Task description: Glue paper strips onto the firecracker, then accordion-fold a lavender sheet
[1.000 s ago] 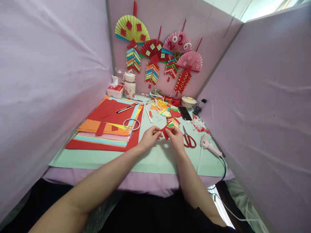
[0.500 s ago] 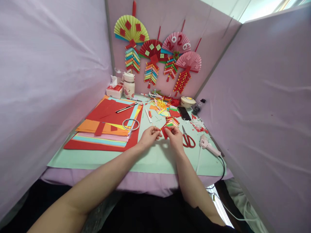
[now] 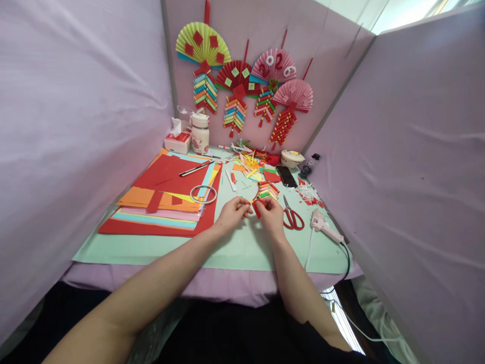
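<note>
In the head camera, a big pile of colored paper (image 3: pixel 178 177) lies on the left of the table (image 3: pixel 159 250), with a round ring (image 3: pixel 203 194) on it. Next, the left hand (image 3: pixel 234 213) pinches the left end of the little red paper (image 3: pixel 258 209). The red paper sits right between the two hands, above the table. The right hand (image 3: pixel 272 215) pinches its right side. Just to the right are the scissors (image 3: pixel 294 218), then the glue gun (image 3: pixel 326 228).
</note>
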{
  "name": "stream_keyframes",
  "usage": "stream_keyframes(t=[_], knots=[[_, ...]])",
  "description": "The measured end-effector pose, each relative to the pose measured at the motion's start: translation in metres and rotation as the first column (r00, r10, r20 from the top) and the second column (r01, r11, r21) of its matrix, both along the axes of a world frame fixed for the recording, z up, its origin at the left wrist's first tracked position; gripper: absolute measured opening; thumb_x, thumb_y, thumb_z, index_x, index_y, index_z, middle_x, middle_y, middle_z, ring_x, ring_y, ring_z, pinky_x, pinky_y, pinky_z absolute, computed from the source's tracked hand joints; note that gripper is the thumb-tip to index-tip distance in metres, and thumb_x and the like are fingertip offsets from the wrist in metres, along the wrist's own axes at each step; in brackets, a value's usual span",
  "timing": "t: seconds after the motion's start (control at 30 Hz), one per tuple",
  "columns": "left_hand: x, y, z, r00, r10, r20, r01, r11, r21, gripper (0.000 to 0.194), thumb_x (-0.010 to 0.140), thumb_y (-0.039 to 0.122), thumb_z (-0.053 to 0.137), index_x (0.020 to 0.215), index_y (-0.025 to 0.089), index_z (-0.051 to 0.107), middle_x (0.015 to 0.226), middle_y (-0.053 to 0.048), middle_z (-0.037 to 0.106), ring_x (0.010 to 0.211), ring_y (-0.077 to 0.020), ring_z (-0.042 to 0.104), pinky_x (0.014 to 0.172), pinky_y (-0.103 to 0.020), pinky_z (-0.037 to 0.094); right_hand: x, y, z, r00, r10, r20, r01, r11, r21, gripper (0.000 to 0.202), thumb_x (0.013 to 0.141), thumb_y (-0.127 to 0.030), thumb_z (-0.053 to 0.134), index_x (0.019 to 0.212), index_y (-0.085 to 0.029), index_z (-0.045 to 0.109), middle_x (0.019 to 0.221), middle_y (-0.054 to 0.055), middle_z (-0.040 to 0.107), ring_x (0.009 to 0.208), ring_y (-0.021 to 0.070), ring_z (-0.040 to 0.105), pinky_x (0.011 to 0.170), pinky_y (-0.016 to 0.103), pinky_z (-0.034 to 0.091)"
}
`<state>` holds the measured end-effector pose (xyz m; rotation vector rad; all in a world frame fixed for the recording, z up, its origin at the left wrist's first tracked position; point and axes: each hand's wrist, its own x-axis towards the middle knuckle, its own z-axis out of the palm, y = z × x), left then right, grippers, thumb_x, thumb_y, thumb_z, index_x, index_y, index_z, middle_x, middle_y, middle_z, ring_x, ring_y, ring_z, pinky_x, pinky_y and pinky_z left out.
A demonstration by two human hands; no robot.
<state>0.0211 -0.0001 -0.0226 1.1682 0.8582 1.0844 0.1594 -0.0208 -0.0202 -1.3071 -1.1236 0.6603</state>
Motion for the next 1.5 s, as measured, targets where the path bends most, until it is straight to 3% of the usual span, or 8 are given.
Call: stream_keyframes(t=[0.13, 0.27, 0.5, 0.7, 0.83, 0.97, 1.1, 1.5], knots=[[-0.002, -0.003, 0.006, 0.978, -0.086, 0.191, 0.106, 0.989, -0.100, 0.025, 0.073, 0.030, 0.073, 0.084, 0.015, 0.056, 0.071, -0.001, 0.067, 0.054, -0.0056, 0.052, 0.053, -0.018, 0.040, 0.004, 0.003, -0.004, 0.999, -0.052, 0.004, 0.052, 0.999, -0.016, 0.018, 0.071, -0.035, 0.067, 0.071, -0.019, 0.057, 0.061, -0.004, 0.055, 0.056, 0.0110, 0.047, 0.054, 0.025, 0.038], [-0.006, -0.003, 0.011, 0.908, -0.183, 0.378, 0.284, 0.930, -0.232, 0.025, 0.072, 0.025, 0.077, 0.083, 0.014, 0.058, 0.074, -0.002, 0.064, 0.055, -0.0037, 0.051, 0.053, -0.016, 0.042, 0.004, 0.003, -0.002, 0.995, -0.013, -0.095, 0.012, 1.000, -0.017, 0.025, 0.069, -0.041, 0.070, 0.074, -0.018, 0.059, 0.064, -0.003, 0.059, 0.058, 0.0115, 0.049, 0.056, 0.025, 0.040], [-0.010, -0.001, 0.012, 0.844, -0.202, 0.497, 0.399, 0.855, -0.330, 0.014, 0.077, 0.017, 0.074, 0.082, 0.013, 0.062, 0.076, -0.002, 0.061, 0.055, -0.0026, 0.049, 0.053, -0.015, 0.044, 0.004, 0.004, -0.001, 0.985, -0.032, -0.168, 0.032, 0.999, -0.005, 0.032, 0.071, -0.048, 0.069, 0.078, -0.018, 0.058, 0.069, -0.001, 0.062, 0.063, 0.0130, 0.053, 0.060, 0.026, 0.043], [-0.007, -0.002, 0.010, 0.905, -0.142, 0.401, 0.276, 0.914, -0.299, 0.017, 0.076, 0.018, 0.073, 0.083, 0.014, 0.058, 0.072, -0.002, 0.063, 0.055, -0.0036, 0.051, 0.054, -0.015, 0.041, 0.004, 0.003, -0.003, 0.988, -0.031, -0.152, 0.045, 0.995, 0.090, 0.030, 0.079, -0.049, 0.063, 0.087, -0.021, 0.054, 0.067, -0.003, 0.061, 0.062, 0.0134, 0.055, 0.061, 0.026, 0.043], [-0.002, -0.001, 0.002, 0.970, -0.053, 0.238, 0.093, 0.983, -0.160, 0.021, 0.076, 0.024, 0.071, 0.087, 0.015, 0.056, 0.069, -0.001, 0.065, 0.054, -0.0054, 0.051, 0.053, -0.017, 0.038, 0.001, 0.000, 0.000, 0.989, 0.061, -0.138, -0.043, 0.991, 0.124, 0.029, 0.075, -0.042, 0.070, 0.084, -0.021, 0.052, 0.072, -0.003, 0.062, 0.065, 0.0131, 0.057, 0.065, 0.027, 0.044], [0.000, 0.002, -0.002, 0.997, 0.008, 0.078, -0.006, 0.999, -0.031, 0.023, 0.076, 0.029, 0.069, 0.091, 0.016, 0.059, 0.068, 0.000, 0.066, 0.056, -0.0077, 0.053, 0.056, -0.020, 0.041, -0.002, -0.003, 0.002, 0.995, 0.072, -0.070, -0.065, 0.992, 0.104, 0.025, 0.075, -0.038, 0.070, 0.082, -0.020, 0.055, 0.070, -0.003, 0.059, 0.064, 0.0124, 0.053, 0.063, 0.026, 0.043], [-0.001, 0.002, -0.002, 0.999, 0.032, -0.007, -0.031, 0.998, 0.046, 0.022, 0.075, 0.031, 0.068, 0.088, 0.016, 0.060, 0.069, -0.001, 0.067, 0.057, -0.0095, 0.055, 0.059, -0.024, 0.044, -0.002, -0.004, 0.001, 0.997, 0.072, -0.007, -0.071, 0.994, 0.082, 0.023, 0.076, -0.039, 0.069, 0.079, -0.020, 0.057, 0.069, -0.003, 0.059, 0.064, 0.0124, 0.052, 0.065, 0.027, 0.043], [-0.001, 0.002, -0.005, 1.000, -0.019, -0.019, 0.021, 0.996, 0.084, 0.020, 0.075, 0.031, 0.065, 0.088, 0.016, 0.061, 0.069, 0.000, 0.067, 0.058, -0.0100, 0.056, 0.060, -0.024, 0.044, -0.004, -0.002, 0.001, 0.996, 0.085, 0.002, -0.085, 0.996, 0.031, 0.024, 0.074, -0.039, 0.069, 0.075, -0.019, 0.055, 0.068, -0.003, 0.057, 0.064, 0.0126, 0.052, 0.061, 0.026, 0.042]])
